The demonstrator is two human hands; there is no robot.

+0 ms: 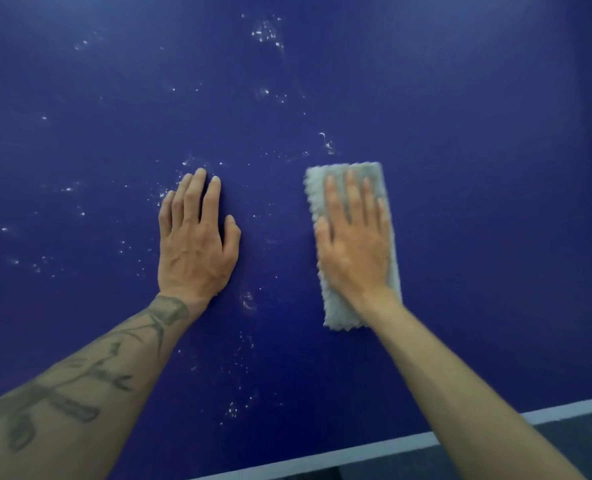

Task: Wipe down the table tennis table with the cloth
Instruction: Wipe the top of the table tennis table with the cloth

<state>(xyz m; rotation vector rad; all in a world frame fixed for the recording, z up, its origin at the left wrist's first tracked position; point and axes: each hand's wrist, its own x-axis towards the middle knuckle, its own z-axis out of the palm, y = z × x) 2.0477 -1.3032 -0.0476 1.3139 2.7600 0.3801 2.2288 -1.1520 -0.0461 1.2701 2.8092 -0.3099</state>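
Right hand (355,247) flat on folded grey cloth (351,244), fingers (350,188) straight and spread, pressing it onto the blue table (460,168) near its white edge line (322,457). Left hand (195,244) flat on bare table beside it, fingers straight, holding nothing. White specks (266,32) scattered across the surface.

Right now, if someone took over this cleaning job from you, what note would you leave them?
Left hand rests flat on the bare blue table, holding nothing.
Right hand presses flat on the folded cloth, which lies to its right.
Done: the stretch right of the cloth looks speck-free.
Left: white specks ahead, around the left hand and toward the near edge.
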